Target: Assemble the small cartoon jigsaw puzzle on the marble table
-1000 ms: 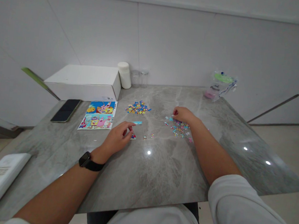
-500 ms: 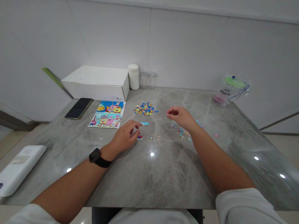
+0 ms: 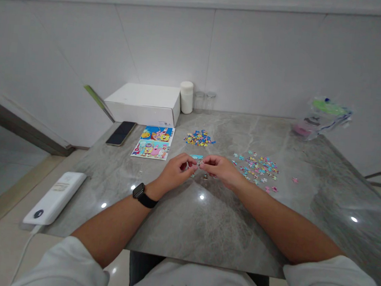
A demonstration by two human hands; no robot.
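Blue-topped picture sheet point(image 3: 153, 143) lies left. Left hand point(image 3: 175, 172) curls, thumb near forefinger; whether gripping, can't tell. Light-blue strip point(image 3: 196, 156) partly hidden by fingers. Right hand point(image 3: 223, 170), now beside left, pinches tiny puzzle piece point(image 3: 200, 163), print unreadable. Loose pieces point(image 3: 262, 169), earlier half-covered, lie exposed.

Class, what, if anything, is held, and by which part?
Apparently a small puzzle piece, where the left grip and right grip meet; too small to tell which part is pinched.
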